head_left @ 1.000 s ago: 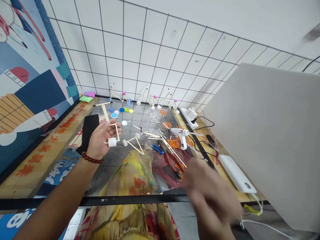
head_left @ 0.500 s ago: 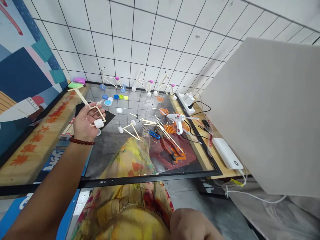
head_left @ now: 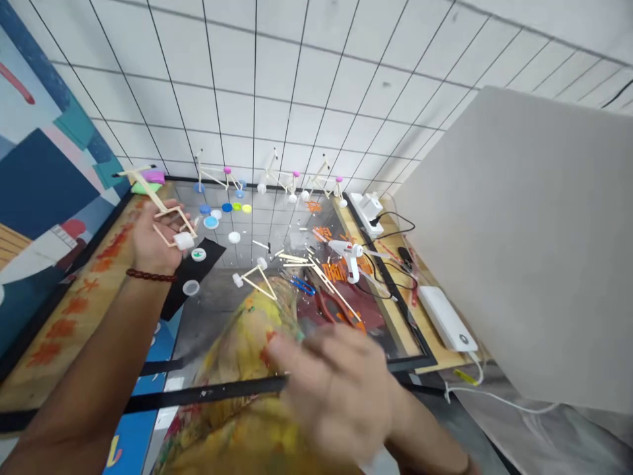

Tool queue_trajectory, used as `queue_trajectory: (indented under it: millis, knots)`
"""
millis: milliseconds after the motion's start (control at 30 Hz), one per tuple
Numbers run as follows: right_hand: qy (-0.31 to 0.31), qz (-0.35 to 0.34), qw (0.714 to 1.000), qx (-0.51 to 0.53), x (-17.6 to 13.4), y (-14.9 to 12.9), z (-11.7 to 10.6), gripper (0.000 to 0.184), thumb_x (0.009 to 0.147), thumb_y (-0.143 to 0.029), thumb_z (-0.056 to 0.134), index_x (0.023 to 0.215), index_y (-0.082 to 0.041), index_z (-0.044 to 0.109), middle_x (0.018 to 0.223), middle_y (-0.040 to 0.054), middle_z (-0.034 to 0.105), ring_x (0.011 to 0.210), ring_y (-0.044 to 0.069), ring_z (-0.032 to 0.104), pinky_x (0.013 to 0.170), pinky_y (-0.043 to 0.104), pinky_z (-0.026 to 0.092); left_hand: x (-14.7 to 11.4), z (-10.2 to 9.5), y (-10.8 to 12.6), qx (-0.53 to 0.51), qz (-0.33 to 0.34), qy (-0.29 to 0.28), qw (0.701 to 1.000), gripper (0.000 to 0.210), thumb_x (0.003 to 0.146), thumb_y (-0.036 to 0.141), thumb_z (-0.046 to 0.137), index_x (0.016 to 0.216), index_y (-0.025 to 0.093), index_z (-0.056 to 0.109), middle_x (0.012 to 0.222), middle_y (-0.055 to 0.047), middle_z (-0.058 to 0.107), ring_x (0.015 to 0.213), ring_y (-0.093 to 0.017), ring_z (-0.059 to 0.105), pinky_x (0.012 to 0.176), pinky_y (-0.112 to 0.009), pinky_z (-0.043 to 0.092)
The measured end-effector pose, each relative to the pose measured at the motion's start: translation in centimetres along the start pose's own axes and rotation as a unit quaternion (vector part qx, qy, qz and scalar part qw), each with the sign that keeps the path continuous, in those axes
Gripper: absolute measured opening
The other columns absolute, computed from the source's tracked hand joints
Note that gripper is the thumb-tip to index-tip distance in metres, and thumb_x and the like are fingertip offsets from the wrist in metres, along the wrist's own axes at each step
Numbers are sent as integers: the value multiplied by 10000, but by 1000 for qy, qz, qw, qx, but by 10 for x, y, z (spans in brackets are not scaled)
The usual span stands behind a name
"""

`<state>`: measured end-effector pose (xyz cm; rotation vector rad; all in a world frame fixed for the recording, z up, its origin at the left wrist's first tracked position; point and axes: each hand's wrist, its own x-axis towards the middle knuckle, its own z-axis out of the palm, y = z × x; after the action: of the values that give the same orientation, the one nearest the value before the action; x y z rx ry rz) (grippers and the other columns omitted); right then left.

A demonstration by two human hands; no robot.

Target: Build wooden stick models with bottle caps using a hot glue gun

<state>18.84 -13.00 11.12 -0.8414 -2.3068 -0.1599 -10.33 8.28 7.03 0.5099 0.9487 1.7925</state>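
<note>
Left hand: the stick frame is grasped in curled fingers above the desk's left side.
Right hand: blurred over the near edge; whether anything is held cannot be told.
Done: three pink-topped models are stood along the back, seemingly complete.
Remaining: the triangular frame is left unattached.

A painted panel stands beside a white tiled wall

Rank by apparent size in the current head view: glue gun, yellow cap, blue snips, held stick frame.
1. Stick frame in the left hand
2. Glue gun
3. Blue snips
4. Yellow cap
</note>
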Motion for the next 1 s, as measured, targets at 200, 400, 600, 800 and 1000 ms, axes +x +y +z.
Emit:
queue_trajectory:
  millis: [200,400,600,800,1000]
  knots:
    - [8,148,986,-75,-5,90,2,63,923,-137,593,916,-193,621,917,65,740,795,155,699,716,260,524,28,45,-50,98,-129,-124,979,131,838,198,650,884,81,683,783,-114,728,634,-177,673,567,-267,539]
    - [-69,266,957,-96,-71,106,15,179,982,-252,516,885,-204,659,817,53,729,710,154,697,660,248,511,60,71,-107,154,-147,-178,961,270,717,267,803,894,93,696,821,-113,741,658,-138,664,584,-211,526]
    - [-173,440,873,-120,-115,123,26,272,982,-325,455,934,-226,704,929,78,748,844,219,722,703,302,532,70,77,-134,171,-144,-179,958,327,690,336,812,887,109,683,796,-60,723,473,-42,453,391,-131,295]
    - [-214,462,853,-117,-109,133,37,267,978,-304,477,1003,-220,729,1015,75,739,902,216,707,732,290,502,63,80,-122,155,-125,-194,961,322,683,248,808,950,125,679,850,-83,739,572,-79,559,475,-147,404]
    - [-244,467,839,-137,-103,134,44,249,974,-251,488,908,-217,725,906,53,712,810,180,682,650,258,426,35,72,-56,107,-120,-227,960,364,729,173,783,1083,145,702,948,-112,726,717,-143,633,609,-219,546]
